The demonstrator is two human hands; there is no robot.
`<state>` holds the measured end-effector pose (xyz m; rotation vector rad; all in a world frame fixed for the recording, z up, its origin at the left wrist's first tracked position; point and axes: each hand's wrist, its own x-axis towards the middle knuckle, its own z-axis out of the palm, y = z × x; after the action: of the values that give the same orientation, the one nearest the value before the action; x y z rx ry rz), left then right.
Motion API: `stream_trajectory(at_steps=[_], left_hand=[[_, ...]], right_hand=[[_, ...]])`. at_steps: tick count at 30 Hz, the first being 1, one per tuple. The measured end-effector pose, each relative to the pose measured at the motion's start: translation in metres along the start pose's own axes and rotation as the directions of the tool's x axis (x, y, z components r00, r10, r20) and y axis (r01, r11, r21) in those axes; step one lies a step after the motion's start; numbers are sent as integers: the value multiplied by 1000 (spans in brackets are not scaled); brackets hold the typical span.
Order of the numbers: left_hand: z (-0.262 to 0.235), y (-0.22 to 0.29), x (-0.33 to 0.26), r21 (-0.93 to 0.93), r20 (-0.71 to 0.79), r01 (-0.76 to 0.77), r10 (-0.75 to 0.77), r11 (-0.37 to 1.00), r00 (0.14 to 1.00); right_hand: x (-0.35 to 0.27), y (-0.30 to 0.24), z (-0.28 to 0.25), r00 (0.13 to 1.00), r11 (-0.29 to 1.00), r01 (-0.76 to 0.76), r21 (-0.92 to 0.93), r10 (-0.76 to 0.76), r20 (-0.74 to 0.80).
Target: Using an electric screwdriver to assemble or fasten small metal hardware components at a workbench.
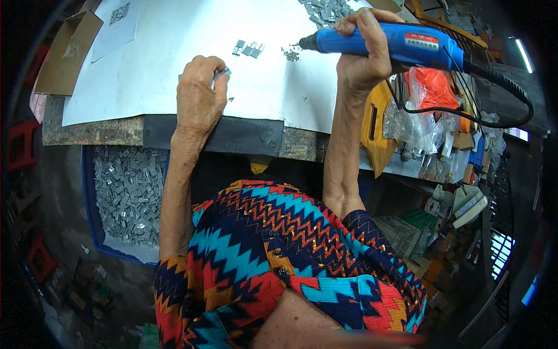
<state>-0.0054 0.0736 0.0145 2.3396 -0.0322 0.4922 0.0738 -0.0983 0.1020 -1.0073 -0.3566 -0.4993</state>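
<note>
A blue electric screwdriver (378, 43) lies level in my right hand (367, 58), the fingers wrapped round its body. Its tip points left, just over a small pile of tiny screws (290, 54) on the white work surface. My left hand (200, 93) rests near the table's front edge, thumb and fingers closed on a small grey metal piece (222, 72), mostly hidden by the fingers. Farther off, between the two hands, lie several similar small grey pieces (251, 49) in a short row.
More grey pieces (325, 11) are heaped at the far edge. A blue-rimmed bin (128, 198) of such pieces stands below the table at left. At left sits an open cardboard box (68, 52). Plastic bags (430, 131) crowd the right side, where the screwdriver's black cable (511, 93) loops.
</note>
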Motion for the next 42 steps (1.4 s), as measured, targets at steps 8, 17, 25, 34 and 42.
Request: stream_trajectory(at_steps=[8,17,25,34,42], left_hand=[[12,-5,-5,-26,-70,35,-37,999,997],[8,0,-2,-33,-89,-19,16,999,996],[18,30,-2,-286,34,64,-57,956,998],[33,33,0,-347,54,131,-120,929,991],[31,35,-2,-400,16,105,-107,910,994]], right_hand=[[-1,27,-5,999,978,44,-206,-48,-15],[5,19,-13,999,982,-2,-190,-5,-35],[-4,9,-29,955,996,88,4,-86,283],[-20,-10,-16,931,987,10,158,-67,359],[-28,-15,-7,953,996,21,86,-46,300]])
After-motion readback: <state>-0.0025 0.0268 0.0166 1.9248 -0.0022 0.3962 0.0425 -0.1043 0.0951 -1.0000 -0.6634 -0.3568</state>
